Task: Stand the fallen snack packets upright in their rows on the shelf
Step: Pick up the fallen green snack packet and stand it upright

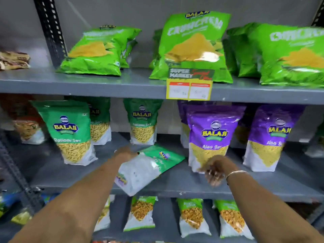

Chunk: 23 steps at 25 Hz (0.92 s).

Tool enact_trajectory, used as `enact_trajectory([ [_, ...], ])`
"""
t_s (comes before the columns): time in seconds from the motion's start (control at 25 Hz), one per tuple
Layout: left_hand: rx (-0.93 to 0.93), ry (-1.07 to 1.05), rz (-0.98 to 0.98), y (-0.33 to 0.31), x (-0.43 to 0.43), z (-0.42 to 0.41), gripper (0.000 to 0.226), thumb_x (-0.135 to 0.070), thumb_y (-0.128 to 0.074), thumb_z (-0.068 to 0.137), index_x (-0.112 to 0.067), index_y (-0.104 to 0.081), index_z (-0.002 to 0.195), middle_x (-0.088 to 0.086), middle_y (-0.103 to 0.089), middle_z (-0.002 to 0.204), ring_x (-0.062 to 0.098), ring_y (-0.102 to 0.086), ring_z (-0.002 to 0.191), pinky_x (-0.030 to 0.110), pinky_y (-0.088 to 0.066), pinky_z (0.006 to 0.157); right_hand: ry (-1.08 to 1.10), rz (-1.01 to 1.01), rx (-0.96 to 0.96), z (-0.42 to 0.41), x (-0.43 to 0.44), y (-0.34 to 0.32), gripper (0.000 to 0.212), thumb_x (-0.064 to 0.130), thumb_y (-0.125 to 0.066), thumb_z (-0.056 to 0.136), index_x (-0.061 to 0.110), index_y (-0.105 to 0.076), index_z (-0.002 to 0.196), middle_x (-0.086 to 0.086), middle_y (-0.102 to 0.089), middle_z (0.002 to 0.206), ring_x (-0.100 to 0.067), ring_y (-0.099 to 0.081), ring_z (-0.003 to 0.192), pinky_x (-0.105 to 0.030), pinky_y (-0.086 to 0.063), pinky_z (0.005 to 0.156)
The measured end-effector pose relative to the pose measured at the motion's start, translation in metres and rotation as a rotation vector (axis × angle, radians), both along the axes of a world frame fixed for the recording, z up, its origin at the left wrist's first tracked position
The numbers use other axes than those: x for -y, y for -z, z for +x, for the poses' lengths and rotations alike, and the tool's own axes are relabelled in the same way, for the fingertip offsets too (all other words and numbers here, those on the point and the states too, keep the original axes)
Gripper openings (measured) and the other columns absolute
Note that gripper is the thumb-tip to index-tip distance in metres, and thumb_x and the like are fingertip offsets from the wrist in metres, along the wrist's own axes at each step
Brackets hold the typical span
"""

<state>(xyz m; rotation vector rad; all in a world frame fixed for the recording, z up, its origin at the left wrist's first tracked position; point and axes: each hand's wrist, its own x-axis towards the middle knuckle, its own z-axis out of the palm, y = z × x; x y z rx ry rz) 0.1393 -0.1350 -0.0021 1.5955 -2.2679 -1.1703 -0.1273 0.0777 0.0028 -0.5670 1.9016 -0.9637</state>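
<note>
A green Ratlami Sev packet (145, 170) lies fallen on the middle shelf (245, 183), back side up and slanted, its lower corner hanging past the shelf's front edge. My left hand (125, 153) is at its upper left edge and grips it there; the fingers are partly hidden. My right hand (214, 171) is blurred, fingers loosely apart and holding nothing, in front of an upright purple Aloo Sev packet (208, 135). Upright green Ratlami Sev packets stand behind (142, 122) and to the left (69, 130).
A second purple packet (268, 137) stands at the right. The top shelf holds light green Crunchem bags (192, 44), some leaning, and a yellow price tag (189, 90). Small packets (140, 213) stand on the shelf below. A perforated black upright (50, 28) stands at the left.
</note>
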Motion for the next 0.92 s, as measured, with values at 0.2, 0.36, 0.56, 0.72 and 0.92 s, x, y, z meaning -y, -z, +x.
enact_trajectory([
  [0.2,-0.060,-0.118,0.262,0.014,0.003,0.058,0.059,-0.047,-0.048,0.089,-0.012,-0.039,0.136,0.007,-0.040,0.143,0.029,-0.039,0.132,0.042,-0.036,0.106,0.089,-0.046,0.237,0.107,0.076,0.035,0.038,0.032,-0.071,0.068,0.013,-0.040,0.060,-0.007,-0.042,0.048,-0.017,-0.038,0.038,-0.017,-0.031,0.042],
  [0.36,-0.213,-0.115,0.456,0.025,0.014,0.065,0.044,-0.042,-0.056,0.086,-0.011,-0.054,0.116,0.010,-0.062,0.111,0.023,-0.060,0.093,0.034,-0.046,0.078,0.240,-0.132,0.337,0.143,0.098,0.043,0.027,0.034,-0.055,0.085,0.015,-0.049,0.066,-0.002,-0.057,0.036,-0.020,-0.052,0.039,-0.029,-0.049,0.062],
  [0.56,-0.258,0.033,0.600,0.017,0.014,0.075,0.020,-0.024,-0.062,0.086,-0.008,-0.054,0.076,0.001,-0.066,0.054,0.014,-0.063,0.046,0.023,-0.052,0.043,0.315,-0.248,0.360,0.147,0.084,0.024,0.021,0.035,-0.060,0.083,0.015,-0.057,0.079,-0.004,-0.063,0.060,-0.021,-0.059,0.048,-0.027,-0.051,0.044],
  [0.72,-0.212,0.155,0.495,-0.009,0.013,0.074,0.024,-0.014,-0.069,0.080,-0.015,-0.045,0.075,0.001,-0.055,0.075,0.012,-0.052,0.065,0.024,-0.051,0.059,0.267,-0.304,0.233,0.141,0.091,-0.017,0.044,0.036,-0.067,0.077,0.007,-0.061,0.110,-0.009,-0.062,0.092,-0.023,-0.057,0.064,-0.027,-0.049,0.047],
  [0.92,-0.281,0.128,0.195,-0.026,0.020,0.068,0.032,-0.003,-0.074,0.072,-0.007,-0.055,0.098,0.011,-0.062,0.104,0.014,-0.052,0.088,0.018,-0.045,0.071,0.267,-0.515,0.108,0.142,0.125,-0.060,0.019,0.006,-0.070,0.077,0.000,-0.055,0.085,-0.003,-0.056,0.072,-0.017,-0.058,0.061,-0.032,-0.051,0.042],
])
